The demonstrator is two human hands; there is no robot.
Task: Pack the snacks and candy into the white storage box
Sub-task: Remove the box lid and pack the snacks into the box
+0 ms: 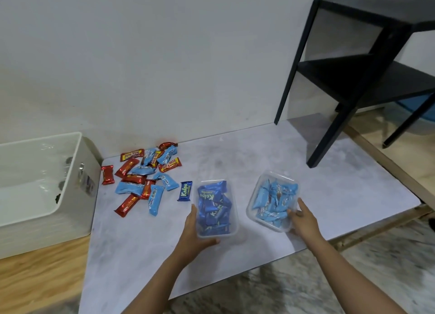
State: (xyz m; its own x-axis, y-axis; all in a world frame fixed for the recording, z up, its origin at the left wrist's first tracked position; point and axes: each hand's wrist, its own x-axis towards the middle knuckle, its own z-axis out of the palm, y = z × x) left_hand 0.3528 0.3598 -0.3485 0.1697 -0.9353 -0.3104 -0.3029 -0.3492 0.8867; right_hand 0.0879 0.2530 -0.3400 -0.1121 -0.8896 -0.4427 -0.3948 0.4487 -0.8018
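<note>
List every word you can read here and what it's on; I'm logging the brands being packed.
"Kalpa": loose dark blue bar.
"Kalpa": bars in left clear tub.
"beng-beng": red wrappers in the pile.
Too blurred: light blue packets in right clear tub, white storage box label.

storage box [47,233] cropped left, shelf [367,78] cropped right

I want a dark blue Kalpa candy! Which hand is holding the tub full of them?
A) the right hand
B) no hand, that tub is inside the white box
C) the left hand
C: the left hand grips the tub of dark blue Kalpa bars, while the right hand holds the tub of light blue packs.
</note>
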